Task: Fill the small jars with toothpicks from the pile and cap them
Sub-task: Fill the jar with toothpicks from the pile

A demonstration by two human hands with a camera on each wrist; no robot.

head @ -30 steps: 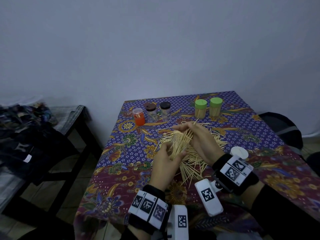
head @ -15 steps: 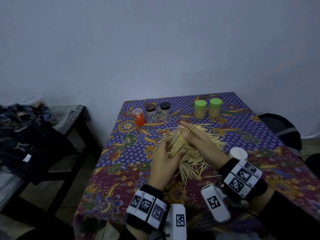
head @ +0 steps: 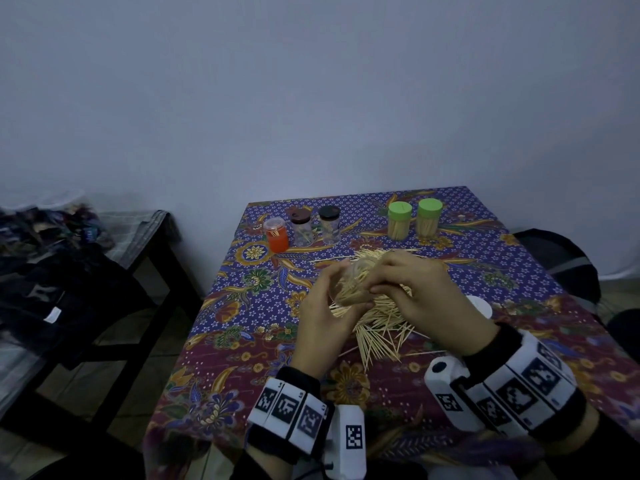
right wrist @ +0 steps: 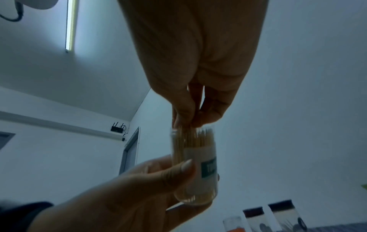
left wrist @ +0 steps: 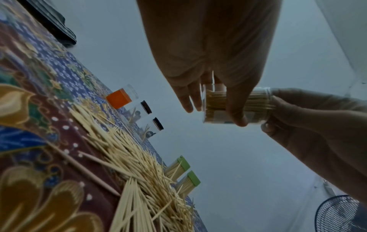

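While the left hand (head: 322,327) wrapped its fingers round the small clear plastic jar (right wrist: 195,166), holding it up over the loose pile of wooden toothpicks (head: 374,320) on the batik-print tablecloth (head: 242,341), the right hand (head: 422,292) had its fingertips (right wrist: 190,116) bunched together right at the open mouth, pinching or tamping the stick ends, can't tell which. Key bit: the jar's long axis pointed at the right hand, so sticks had to go in lengthwise. It looked packed nearly full already, no cap on. A white round cap (head: 479,304) sat just beside the right wrist, so that hand's nearer. Two green-lidded jars (head: 414,220) looked full; the orange jar (head: 276,234) and two dark-lidded jars (head: 315,225) held only a few.
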